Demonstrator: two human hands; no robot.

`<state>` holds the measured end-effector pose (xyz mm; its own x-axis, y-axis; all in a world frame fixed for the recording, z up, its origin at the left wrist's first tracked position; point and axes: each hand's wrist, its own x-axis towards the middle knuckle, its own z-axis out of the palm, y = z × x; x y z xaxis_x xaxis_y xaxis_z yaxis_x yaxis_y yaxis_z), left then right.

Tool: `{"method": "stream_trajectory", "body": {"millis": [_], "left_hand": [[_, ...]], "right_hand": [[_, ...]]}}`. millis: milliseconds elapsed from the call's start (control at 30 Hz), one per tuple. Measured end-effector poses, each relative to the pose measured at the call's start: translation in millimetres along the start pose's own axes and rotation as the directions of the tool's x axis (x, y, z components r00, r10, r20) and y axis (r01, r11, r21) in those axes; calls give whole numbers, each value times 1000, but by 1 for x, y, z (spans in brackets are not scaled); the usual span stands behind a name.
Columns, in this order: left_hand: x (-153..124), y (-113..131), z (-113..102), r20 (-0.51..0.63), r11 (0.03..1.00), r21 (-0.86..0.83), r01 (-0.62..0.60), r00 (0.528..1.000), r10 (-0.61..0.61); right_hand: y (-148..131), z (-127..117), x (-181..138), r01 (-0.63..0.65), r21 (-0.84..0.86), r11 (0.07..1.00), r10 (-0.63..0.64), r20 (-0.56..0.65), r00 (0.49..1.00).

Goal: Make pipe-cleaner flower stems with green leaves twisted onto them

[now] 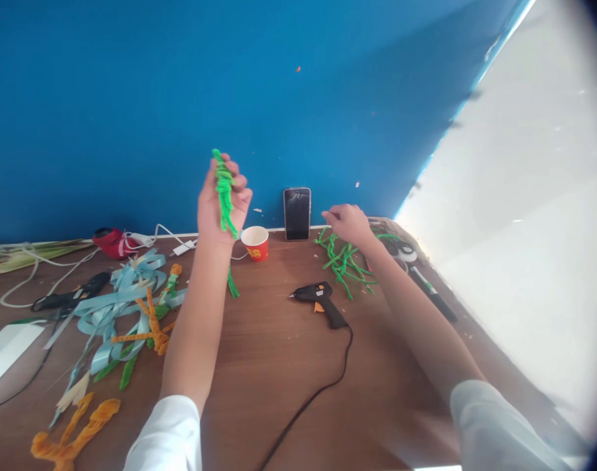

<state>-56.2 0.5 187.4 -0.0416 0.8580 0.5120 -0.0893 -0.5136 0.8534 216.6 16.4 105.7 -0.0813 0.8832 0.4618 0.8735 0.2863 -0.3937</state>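
My left hand (223, 199) is raised above the wooden table (273, 366), fingers wrapped round a twisted green pipe-cleaner stem (224, 190) that stands upright; its lower end hangs down past my wrist. My right hand (346, 222) reaches to the far right of the table, over a loose pile of green pipe cleaners (346, 260). Its fingers are curled in a pinch at the pile's far edge; what they hold is hidden.
A black glue gun (320, 299) with its cord lies mid-table. A small red paper cup (255, 243) and a phone (297, 213) stand by the blue wall. Light-blue ribbons (116, 297) and orange pipe-cleaner shapes (72, 435) lie at left.
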Motion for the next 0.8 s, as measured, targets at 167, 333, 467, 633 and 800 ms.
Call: {"method": "stream_trajectory", "body": {"millis": [167,333,467,633,800], "left_hand": [[-3,16,-6,-11,1000,-5,6,1000,-6],[-11,8,16,118,985,-132,110,988,-95],[-16,-1,33,179,986,-102,129,978,-110],[-22,-14,47,219,986,-19,165,963,-157],[-25,-30,50,331,974,65,218,916,-227]], "right_hand": [[1,6,-1,-21,-37,999,23,66,998],[-7,5,-6,267,256,929,-339,302,891],[-14,0,-11,281,379,881,-430,400,809],[-31,-11,-11,225,432,873,-403,383,831],[-37,-16,-10,165,422,891,-275,214,937]]}}
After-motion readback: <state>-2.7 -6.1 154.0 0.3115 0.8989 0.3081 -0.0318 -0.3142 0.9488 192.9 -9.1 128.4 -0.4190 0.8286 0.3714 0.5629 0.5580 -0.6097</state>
